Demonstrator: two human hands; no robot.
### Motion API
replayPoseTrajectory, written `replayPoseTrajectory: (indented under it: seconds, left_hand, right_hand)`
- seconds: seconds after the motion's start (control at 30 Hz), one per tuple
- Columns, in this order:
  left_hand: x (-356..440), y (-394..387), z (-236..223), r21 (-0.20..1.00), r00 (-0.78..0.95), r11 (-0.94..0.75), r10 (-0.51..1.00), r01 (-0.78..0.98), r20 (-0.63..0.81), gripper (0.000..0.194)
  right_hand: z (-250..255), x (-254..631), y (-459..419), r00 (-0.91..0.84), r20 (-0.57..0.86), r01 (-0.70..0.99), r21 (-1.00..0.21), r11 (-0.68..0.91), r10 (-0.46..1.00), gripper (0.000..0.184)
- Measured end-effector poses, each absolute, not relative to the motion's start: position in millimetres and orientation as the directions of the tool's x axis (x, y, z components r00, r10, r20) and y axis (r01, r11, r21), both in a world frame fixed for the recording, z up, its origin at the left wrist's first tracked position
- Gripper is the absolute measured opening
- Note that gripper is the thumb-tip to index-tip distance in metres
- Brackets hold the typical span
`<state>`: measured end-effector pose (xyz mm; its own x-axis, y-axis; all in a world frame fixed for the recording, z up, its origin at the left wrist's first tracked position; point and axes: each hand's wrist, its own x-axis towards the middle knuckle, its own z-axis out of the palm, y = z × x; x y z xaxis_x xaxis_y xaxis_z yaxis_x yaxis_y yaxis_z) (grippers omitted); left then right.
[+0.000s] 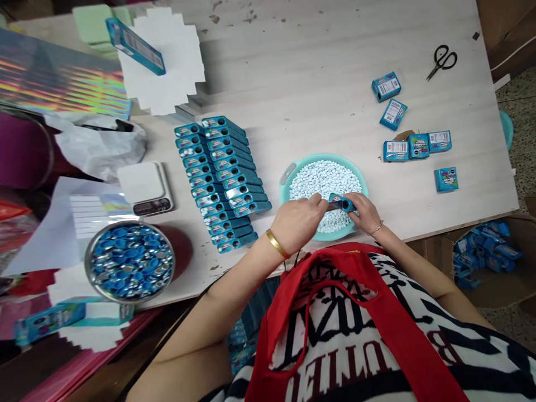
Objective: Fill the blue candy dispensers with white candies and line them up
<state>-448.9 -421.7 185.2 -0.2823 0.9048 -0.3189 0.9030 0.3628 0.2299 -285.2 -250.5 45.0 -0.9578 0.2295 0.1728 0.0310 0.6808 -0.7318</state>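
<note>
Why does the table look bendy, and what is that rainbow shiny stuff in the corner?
In the head view the wide lens bows the table edge and stretches the corners. The rainbow is glare off a shiny sheet at top left. Light is soft and even, with faint shadows beside the blue boxes. The left hand and right hand look sharp, holding one small box over the teal bowl; the left edge smears.

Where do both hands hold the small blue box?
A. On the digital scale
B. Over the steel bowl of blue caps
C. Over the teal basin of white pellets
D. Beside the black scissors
C: the left hand and right hand hold the small blue box above the teal basin filled with white pellets.
</note>
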Motion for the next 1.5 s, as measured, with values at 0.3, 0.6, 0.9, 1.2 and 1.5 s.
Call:
replayPoseTrajectory:
  seconds: [0.3, 0.6, 0.9, 1.2, 1.5]
  left_hand:
    - [-505, -454, 29, 0.249, -0.564, 0.653, 0.750, 0.715, -0.347, 0.026]
    - [-434, -387, -32, 0.580, -0.355, 0.494, 0.869, 0.648, -0.344, 0.039]
    - [-462, -443, 43, 0.747, -0.337, 0.356, 0.923, 0.562, -0.187, 0.030]
    - [-470, -432, 152, 0.528, -0.192, 0.293, 0.952, 0.797, -0.239, 0.023]
    - [-433, -396, 220, 0.148, -0.242, 0.329, 0.874, 0.933, -0.421, 0.025]
  right_hand:
    - [59, -274, -225, -0.863, 0.129, 0.198, -0.804, 0.561, 0.489, 0.037]
    - [72, -263, -213, -0.772, 0.108, 0.284, -0.823, 0.493, 0.626, 0.039]
    - [72, -265, -215, -0.820, 0.163, 0.241, -0.771, 0.590, 0.548, 0.036]
    - [54, -284, -241, -0.949, 0.164, 0.087, -0.686, 0.722, 0.270, 0.059]
    - [51, -286, -253, -0.950, 0.220, 0.018, -0.671, 0.741, 0.223, 0.058]
